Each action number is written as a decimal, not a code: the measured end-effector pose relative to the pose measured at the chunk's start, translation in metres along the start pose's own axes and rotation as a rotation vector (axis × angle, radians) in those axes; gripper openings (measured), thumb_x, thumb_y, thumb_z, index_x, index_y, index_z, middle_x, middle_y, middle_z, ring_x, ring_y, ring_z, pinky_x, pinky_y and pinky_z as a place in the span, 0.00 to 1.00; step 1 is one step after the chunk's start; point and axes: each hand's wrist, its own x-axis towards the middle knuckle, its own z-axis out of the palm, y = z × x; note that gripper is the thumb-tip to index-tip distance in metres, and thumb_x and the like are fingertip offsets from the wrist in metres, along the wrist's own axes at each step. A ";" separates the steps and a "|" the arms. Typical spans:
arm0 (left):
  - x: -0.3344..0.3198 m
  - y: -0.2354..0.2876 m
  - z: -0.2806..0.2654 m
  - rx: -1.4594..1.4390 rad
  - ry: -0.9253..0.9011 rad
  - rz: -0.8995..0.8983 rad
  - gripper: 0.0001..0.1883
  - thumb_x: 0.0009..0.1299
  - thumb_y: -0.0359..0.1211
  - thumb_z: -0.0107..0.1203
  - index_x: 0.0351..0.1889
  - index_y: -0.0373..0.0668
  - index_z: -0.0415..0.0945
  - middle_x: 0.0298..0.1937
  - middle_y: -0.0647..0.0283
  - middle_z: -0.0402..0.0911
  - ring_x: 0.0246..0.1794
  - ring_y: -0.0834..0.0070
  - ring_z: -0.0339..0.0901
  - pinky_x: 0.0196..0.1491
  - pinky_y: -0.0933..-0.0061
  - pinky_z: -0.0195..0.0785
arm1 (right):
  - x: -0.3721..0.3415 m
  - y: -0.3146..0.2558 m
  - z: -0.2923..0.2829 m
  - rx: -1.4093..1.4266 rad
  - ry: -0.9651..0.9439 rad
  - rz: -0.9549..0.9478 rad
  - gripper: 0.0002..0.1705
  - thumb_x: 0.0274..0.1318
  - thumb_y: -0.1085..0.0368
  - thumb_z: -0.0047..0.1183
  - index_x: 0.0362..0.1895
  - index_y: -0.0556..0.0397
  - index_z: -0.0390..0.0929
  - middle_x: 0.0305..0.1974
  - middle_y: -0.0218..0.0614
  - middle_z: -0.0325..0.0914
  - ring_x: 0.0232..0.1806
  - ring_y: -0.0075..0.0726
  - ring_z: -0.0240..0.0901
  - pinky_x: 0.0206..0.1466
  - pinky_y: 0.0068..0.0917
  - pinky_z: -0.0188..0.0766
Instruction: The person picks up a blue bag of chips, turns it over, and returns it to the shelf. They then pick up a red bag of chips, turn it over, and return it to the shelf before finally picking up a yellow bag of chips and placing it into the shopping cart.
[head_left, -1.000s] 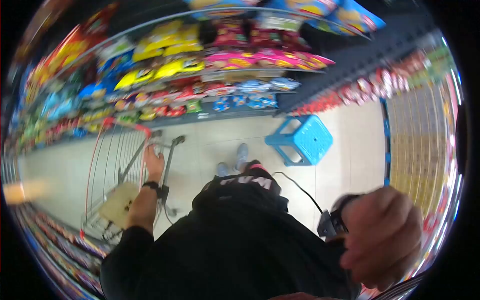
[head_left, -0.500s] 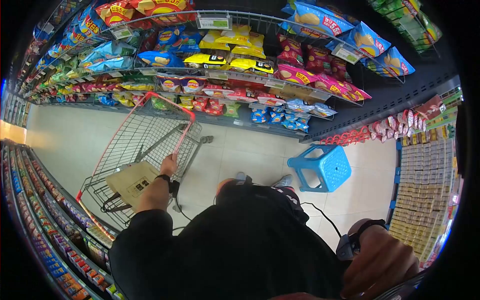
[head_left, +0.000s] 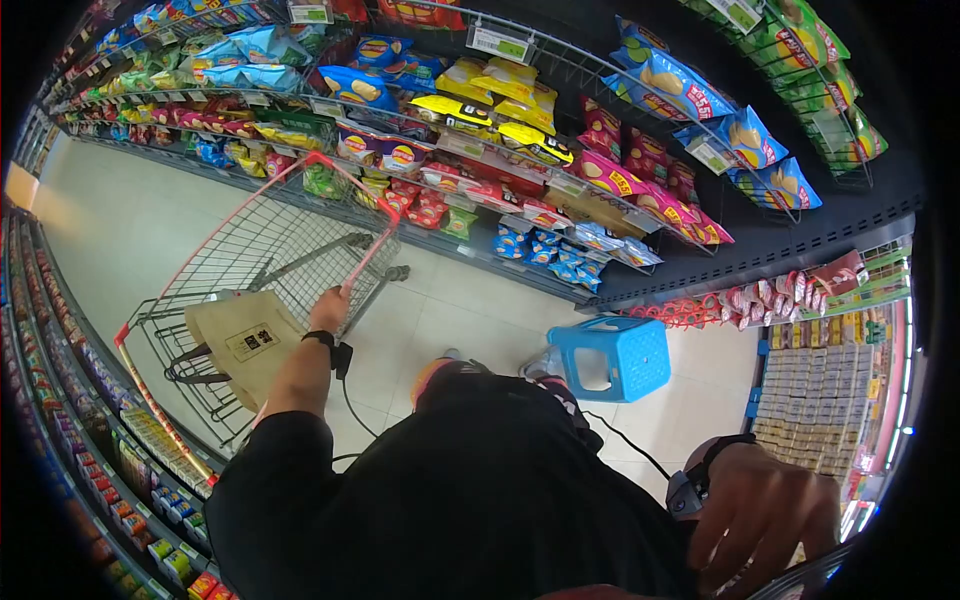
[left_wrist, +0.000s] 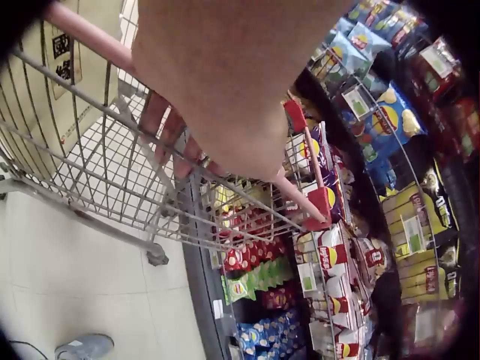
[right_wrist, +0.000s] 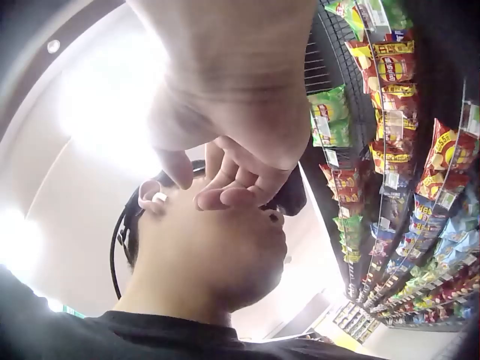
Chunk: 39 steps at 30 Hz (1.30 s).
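Note:
My left hand (head_left: 329,309) grips the pink handle (head_left: 372,256) of a wire shopping cart (head_left: 252,236). Seen from the left wrist, that hand (left_wrist: 214,90) wraps over the bar, with the fingers on the far side of the wire. A beige bag (head_left: 240,335) with dark printing lies in the cart. My right hand (head_left: 768,508) is raised near the head, its fingers loosely bent. In the right wrist view this hand (right_wrist: 232,127) is beside the head with nothing visible in it; whether the fingertips touch the head cannot be told.
Shelves of snack bags (head_left: 530,100) run along the far side. A blue plastic stool (head_left: 638,358) stands on the floor near the feet. Stacked goods (head_left: 815,395) are at the right, and another packed shelf (head_left: 90,410) lines the left. A cable hangs from each wrist.
The head view has turned, so the shelves now slant down to the right and more green bags show. My left hand stays on the handle; the right remains raised, its fingers less tightly bent.

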 end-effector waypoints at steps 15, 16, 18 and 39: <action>-0.035 0.012 0.027 0.079 0.062 -0.008 0.35 0.72 0.60 0.34 0.45 0.38 0.77 0.45 0.43 0.80 0.48 0.43 0.75 0.50 0.49 0.67 | -0.217 0.013 -0.007 -0.553 1.071 0.244 0.17 0.50 0.60 0.56 0.39 0.61 0.77 0.29 0.45 0.76 0.26 0.35 0.71 0.28 0.27 0.67; -0.038 0.014 0.030 0.015 0.026 0.013 0.35 0.72 0.61 0.34 0.46 0.37 0.77 0.45 0.42 0.79 0.48 0.42 0.75 0.51 0.49 0.67 | -0.248 0.007 -0.018 -0.634 0.949 0.519 0.17 0.54 0.63 0.54 0.44 0.61 0.77 0.31 0.42 0.77 0.30 0.32 0.72 0.32 0.27 0.69; -0.045 0.019 0.031 0.059 0.027 0.006 0.35 0.72 0.60 0.34 0.47 0.37 0.76 0.45 0.42 0.79 0.48 0.42 0.74 0.51 0.49 0.67 | -0.276 0.022 -0.026 -0.614 1.155 0.800 0.14 0.55 0.68 0.52 0.45 0.61 0.77 0.33 0.40 0.78 0.31 0.30 0.73 0.35 0.27 0.70; -0.044 0.038 0.065 0.175 0.325 -0.130 0.30 0.72 0.55 0.42 0.34 0.36 0.81 0.29 0.45 0.81 0.32 0.52 0.80 0.38 0.56 0.69 | -0.689 0.201 -0.225 -0.916 0.916 2.195 0.69 0.33 0.33 0.67 0.71 0.60 0.46 0.62 0.61 0.64 0.64 0.54 0.64 0.65 0.41 0.64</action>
